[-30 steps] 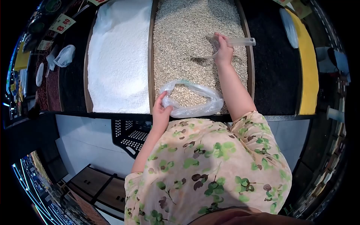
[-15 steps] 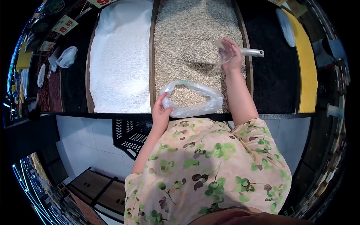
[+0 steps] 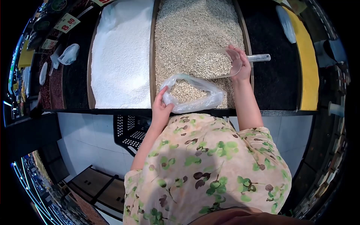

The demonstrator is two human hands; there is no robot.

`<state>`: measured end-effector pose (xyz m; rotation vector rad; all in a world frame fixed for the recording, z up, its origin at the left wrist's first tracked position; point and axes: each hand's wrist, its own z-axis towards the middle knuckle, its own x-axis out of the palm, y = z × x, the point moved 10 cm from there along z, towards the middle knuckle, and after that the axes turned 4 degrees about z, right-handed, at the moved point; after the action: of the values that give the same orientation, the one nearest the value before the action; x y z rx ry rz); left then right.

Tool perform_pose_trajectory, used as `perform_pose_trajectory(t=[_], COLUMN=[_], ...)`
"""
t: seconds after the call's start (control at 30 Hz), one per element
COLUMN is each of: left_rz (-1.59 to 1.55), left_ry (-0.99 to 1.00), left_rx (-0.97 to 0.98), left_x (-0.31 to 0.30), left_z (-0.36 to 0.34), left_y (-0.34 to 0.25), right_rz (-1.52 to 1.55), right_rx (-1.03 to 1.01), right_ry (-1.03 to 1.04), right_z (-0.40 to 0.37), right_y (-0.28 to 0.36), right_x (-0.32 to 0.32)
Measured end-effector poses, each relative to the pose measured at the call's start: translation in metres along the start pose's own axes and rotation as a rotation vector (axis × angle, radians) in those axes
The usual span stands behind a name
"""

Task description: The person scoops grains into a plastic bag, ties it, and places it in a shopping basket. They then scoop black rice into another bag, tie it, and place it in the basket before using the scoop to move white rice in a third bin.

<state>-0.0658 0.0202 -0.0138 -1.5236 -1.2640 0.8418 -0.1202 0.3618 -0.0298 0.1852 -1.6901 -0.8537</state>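
My left hand [image 3: 162,106] is closed on the left rim of a clear plastic bag [image 3: 215,100], whose mouth is spread open. Pale oat-like grains lie inside the bag. My right hand [image 3: 242,67] is wrapped around the back of a clear plastic scoop [image 3: 235,62], its handle sticking out to the right past my fingers. A heap of grains [image 3: 212,64] fills the scoop, which is level just above and behind the bag. Under both is a bin of the same pale grains [image 3: 180,37].
Wooden dividers [image 3: 152,56] flank the grain bin. To the left is a bin of white grains [image 3: 120,75]; to the right, black grains [image 3: 273,82] and a yellow bin [image 3: 308,75]. A crumpled plastic bag [image 3: 69,54] lies far left. A black basket [image 3: 129,131] is below the counter edge.
My right hand has brought the scoop out of the grain, turned it level and filled, and shifted slightly right and nearer. My left hand keeps its hold on the bag.
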Motion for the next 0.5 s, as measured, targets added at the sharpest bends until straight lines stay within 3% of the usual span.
perform_pose_trajectory(t=[0.17,0.5], left_rz=[0.041,0.020], left_ry=[-0.019,-0.019], left_rx=[0.008,0.074], left_x=[-0.001,0.002], left_z=[0.000,-0.008], left_y=[-0.001,-0.013], right_rz=[-0.009,-0.423], right_rx=[0.088,0.017], right_ry=[0.060,0.512], right_z=[-0.029,-0.088], right_y=[-0.007,-0.036], right_x=[0.021,0.121])
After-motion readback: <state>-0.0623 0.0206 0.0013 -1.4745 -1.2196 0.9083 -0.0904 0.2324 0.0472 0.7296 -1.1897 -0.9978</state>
